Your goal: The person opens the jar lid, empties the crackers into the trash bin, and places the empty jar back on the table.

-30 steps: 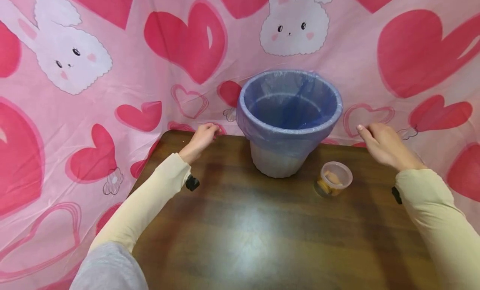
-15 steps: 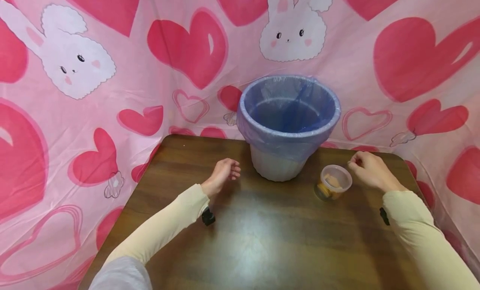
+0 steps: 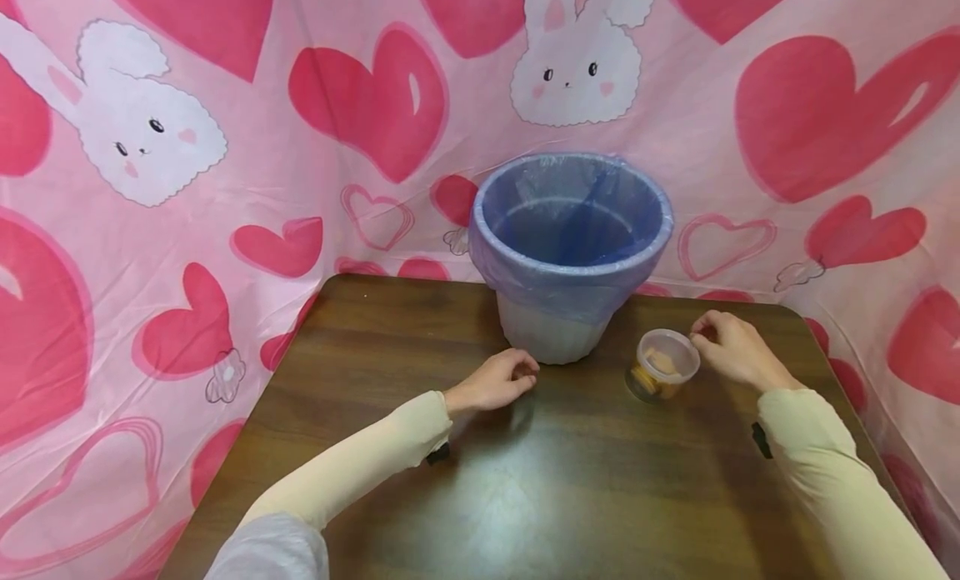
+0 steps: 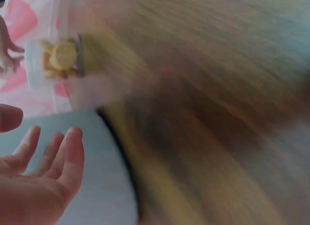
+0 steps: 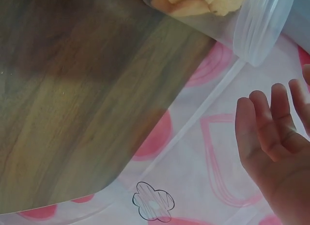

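A clear plastic jar [image 3: 651, 382] with a translucent lid holds tan, chip-like pieces [image 4: 63, 55] and stands on the table right of the bin. My right hand [image 3: 733, 347] is right at the jar's lid in the head view. In the right wrist view its fingers [image 5: 278, 108] are loosely bent, apart from the lid [image 5: 259, 28]. My left hand [image 3: 495, 380] hovers over the table in front of the bin, left of the jar, with fingers loosely bent toward it. Nothing lies between the left fingers [image 4: 72, 152].
A white bin [image 3: 551, 330] lined with a blue plastic bag [image 3: 570, 290] stands at the back of the brown wooden table [image 3: 390, 330]. Pink cloth [image 3: 435, 113] with hearts and rabbits hangs behind the table and along its sides.
My left hand has moved right and nearer to me, from the table's back left to the front of the bin. My right hand has come down and left to the jar. The jar stays put.
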`<state>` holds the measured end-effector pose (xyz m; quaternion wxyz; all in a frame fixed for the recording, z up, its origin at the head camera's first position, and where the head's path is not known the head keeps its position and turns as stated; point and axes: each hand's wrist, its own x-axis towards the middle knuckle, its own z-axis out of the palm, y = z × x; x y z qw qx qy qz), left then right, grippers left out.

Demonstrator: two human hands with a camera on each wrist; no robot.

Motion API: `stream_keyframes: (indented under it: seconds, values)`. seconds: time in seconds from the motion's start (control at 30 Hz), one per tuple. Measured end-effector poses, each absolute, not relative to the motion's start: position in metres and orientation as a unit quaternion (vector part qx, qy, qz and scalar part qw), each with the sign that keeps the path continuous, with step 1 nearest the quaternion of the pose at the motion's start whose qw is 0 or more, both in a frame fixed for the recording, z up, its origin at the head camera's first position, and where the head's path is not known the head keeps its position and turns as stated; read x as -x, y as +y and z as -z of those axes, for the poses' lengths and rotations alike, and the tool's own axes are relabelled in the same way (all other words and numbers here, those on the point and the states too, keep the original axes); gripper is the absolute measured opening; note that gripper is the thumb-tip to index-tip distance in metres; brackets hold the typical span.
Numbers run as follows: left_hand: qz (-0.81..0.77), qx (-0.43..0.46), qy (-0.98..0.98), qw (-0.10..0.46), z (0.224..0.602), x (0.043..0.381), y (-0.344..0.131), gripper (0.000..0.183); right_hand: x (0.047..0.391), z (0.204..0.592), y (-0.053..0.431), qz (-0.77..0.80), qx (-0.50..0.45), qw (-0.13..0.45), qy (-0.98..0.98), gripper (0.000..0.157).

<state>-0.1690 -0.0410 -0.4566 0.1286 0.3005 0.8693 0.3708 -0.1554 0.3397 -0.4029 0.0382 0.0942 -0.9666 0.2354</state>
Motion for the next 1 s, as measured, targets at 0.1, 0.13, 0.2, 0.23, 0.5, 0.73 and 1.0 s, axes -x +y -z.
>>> stream_keyframes:
  seconds: [0.1,0.13,0.2,0.23,0.5,0.73,1.0]
  values:
    - [-0.364,-0.327,0.862,0.129,0.451,0.166,-0.026,0.026,0.155,0.405,0.338,-0.243,-0.099,0.032,-0.964,0.024]
    - [-0.366,-0.334,0.859,0.132,0.45,0.165,-0.021,0.026,0.155,0.406,0.337,-0.245,-0.1,0.028,-0.964,0.027]
    - [-0.366,-0.345,0.853,0.137,0.447,0.163,-0.011,0.027,0.155,0.407,0.336,-0.246,-0.101,0.016,-0.964,0.033]
    - [-0.367,-0.35,0.85,0.14,0.445,0.163,-0.006,0.027,0.155,0.408,0.336,-0.246,-0.101,0.009,-0.964,0.036]
    - [-0.373,-0.363,0.842,0.145,0.436,0.162,0.03,0.037,0.153,0.41,0.33,-0.249,-0.098,-0.035,-0.963,0.045]
    - [-0.339,-0.371,0.857,0.116,0.434,0.164,0.056,0.048,0.153,0.412,0.329,-0.261,-0.106,-0.051,-0.958,0.041]
    - [-0.339,-0.364,0.86,0.113,0.435,0.166,0.08,0.054,0.148,0.414,0.326,-0.271,-0.105,-0.076,-0.954,0.044]
